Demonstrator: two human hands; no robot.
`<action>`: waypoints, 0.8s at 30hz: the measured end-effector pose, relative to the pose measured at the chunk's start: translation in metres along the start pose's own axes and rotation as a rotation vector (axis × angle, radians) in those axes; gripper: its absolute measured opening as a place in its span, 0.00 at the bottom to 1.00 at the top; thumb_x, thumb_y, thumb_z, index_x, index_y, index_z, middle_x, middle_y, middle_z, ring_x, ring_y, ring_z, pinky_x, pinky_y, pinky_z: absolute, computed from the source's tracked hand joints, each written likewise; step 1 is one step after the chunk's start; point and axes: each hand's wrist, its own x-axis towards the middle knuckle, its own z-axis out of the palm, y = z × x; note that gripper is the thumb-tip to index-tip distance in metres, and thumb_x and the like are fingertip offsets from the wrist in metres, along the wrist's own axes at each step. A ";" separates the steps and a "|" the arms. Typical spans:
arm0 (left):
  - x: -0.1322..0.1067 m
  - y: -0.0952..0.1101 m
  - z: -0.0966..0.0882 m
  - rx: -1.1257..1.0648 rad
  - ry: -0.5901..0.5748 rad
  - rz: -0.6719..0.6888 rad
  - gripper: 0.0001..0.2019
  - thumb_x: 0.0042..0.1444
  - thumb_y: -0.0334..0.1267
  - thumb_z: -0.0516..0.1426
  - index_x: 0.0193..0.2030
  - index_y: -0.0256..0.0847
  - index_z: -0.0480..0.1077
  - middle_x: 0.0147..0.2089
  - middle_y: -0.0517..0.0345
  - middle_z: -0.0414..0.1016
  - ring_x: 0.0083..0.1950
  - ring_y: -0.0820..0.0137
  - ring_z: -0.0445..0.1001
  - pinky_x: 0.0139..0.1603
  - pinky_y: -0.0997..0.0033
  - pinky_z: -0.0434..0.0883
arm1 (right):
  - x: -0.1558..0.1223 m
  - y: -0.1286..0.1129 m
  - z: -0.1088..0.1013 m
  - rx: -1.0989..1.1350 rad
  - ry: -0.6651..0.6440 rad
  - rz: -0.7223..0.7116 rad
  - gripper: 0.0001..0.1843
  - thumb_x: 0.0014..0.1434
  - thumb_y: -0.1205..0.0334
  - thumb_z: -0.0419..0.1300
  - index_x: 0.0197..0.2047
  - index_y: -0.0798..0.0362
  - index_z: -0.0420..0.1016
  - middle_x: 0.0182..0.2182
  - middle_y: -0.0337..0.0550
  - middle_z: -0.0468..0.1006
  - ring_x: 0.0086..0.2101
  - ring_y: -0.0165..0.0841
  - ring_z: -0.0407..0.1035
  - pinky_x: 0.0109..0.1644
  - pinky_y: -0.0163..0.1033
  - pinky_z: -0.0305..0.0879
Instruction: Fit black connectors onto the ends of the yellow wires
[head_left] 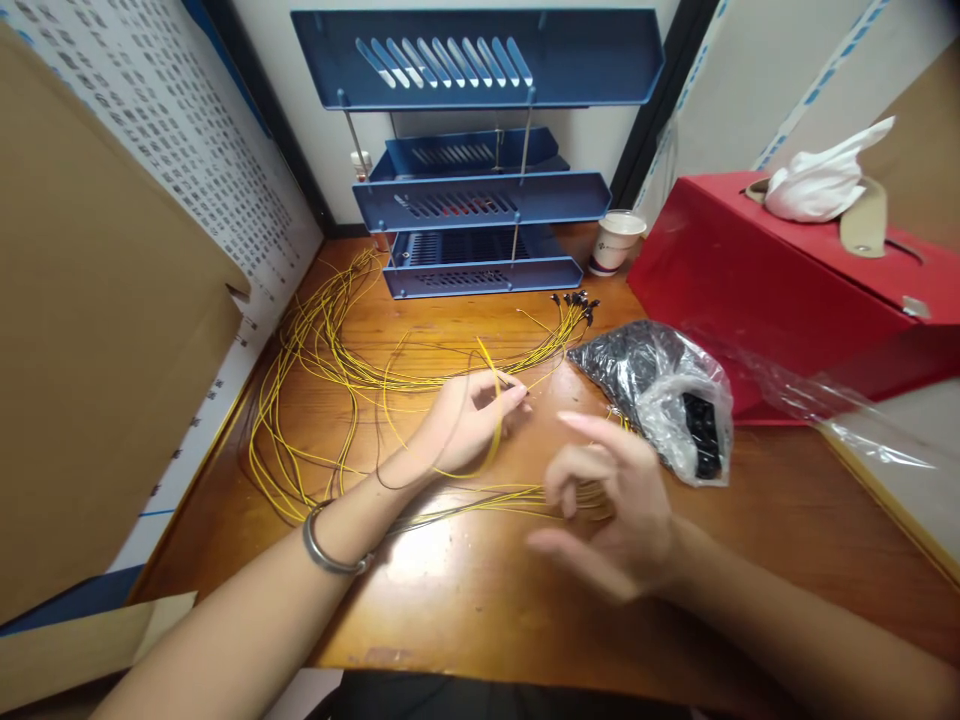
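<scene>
My left hand (472, 415) is closed in a pinch on a thin yellow wire (496, 420) that loops down below the fingers. A metal bangle (326, 548) sits on that wrist. My right hand (607, 505) hovers just right of it above the wooden table (480, 590), fingers apart and slightly curled, blurred by motion, holding nothing I can see. Many more yellow wires (315, 400) lie in loops on the table; some end in small black connectors (576, 300). A clear plastic bag of small black parts (660, 390) lies right of my hands.
A blue three-tier paper tray (480, 190) stands at the back. A paper cup (616, 240) sits beside it. A red tissue box (780, 270) stands at the right. Cardboard panels (97, 330) border the left side.
</scene>
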 end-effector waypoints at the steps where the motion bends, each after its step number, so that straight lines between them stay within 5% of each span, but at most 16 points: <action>1: 0.000 0.000 0.000 -0.035 -0.012 -0.010 0.16 0.62 0.47 0.59 0.38 0.33 0.75 0.36 0.51 0.81 0.26 0.76 0.71 0.28 0.76 0.69 | 0.001 0.001 -0.002 0.038 0.078 0.086 0.29 0.65 0.55 0.63 0.64 0.48 0.58 0.26 0.35 0.72 0.19 0.27 0.66 0.22 0.35 0.65; 4: -0.001 0.001 0.001 -0.104 -0.031 -0.019 0.16 0.60 0.48 0.61 0.39 0.34 0.75 0.35 0.52 0.81 0.24 0.78 0.70 0.25 0.77 0.67 | 0.009 0.002 -0.003 0.167 0.275 0.477 0.11 0.66 0.52 0.61 0.40 0.50 0.67 0.19 0.31 0.68 0.14 0.24 0.62 0.17 0.31 0.58; 6: -0.002 0.002 0.001 -0.128 -0.034 -0.003 0.16 0.58 0.48 0.62 0.39 0.34 0.75 0.32 0.54 0.79 0.23 0.78 0.70 0.25 0.77 0.68 | 0.016 0.005 -0.003 0.250 0.227 0.711 0.20 0.62 0.46 0.64 0.29 0.52 0.66 0.17 0.32 0.69 0.13 0.23 0.60 0.14 0.30 0.55; 8: -0.004 0.004 0.002 -0.137 -0.034 0.007 0.15 0.57 0.47 0.63 0.39 0.34 0.76 0.30 0.56 0.78 0.23 0.77 0.70 0.26 0.76 0.69 | 0.021 0.009 -0.003 0.309 0.173 0.830 0.23 0.57 0.42 0.66 0.29 0.54 0.69 0.19 0.36 0.73 0.12 0.22 0.59 0.14 0.29 0.54; 13: -0.005 0.006 0.003 -0.122 -0.033 -0.003 0.12 0.56 0.42 0.64 0.39 0.34 0.77 0.29 0.55 0.79 0.25 0.75 0.72 0.27 0.75 0.70 | 0.024 0.017 -0.002 0.355 0.292 0.813 0.27 0.54 0.44 0.69 0.47 0.55 0.72 0.26 0.34 0.77 0.13 0.21 0.59 0.13 0.29 0.54; 19: -0.008 0.006 0.006 -0.144 -0.054 0.006 0.09 0.57 0.37 0.62 0.40 0.32 0.78 0.33 0.53 0.82 0.26 0.76 0.73 0.29 0.76 0.72 | 0.023 0.020 -0.003 0.316 0.360 0.756 0.18 0.53 0.50 0.71 0.37 0.56 0.77 0.29 0.40 0.78 0.15 0.19 0.60 0.15 0.28 0.56; 24: -0.012 0.007 0.008 -0.089 -0.038 0.037 0.10 0.60 0.39 0.62 0.41 0.33 0.79 0.35 0.52 0.83 0.31 0.73 0.78 0.34 0.75 0.75 | 0.026 0.016 -0.006 0.274 0.385 0.743 0.15 0.51 0.52 0.72 0.32 0.56 0.79 0.21 0.37 0.75 0.15 0.23 0.62 0.16 0.29 0.60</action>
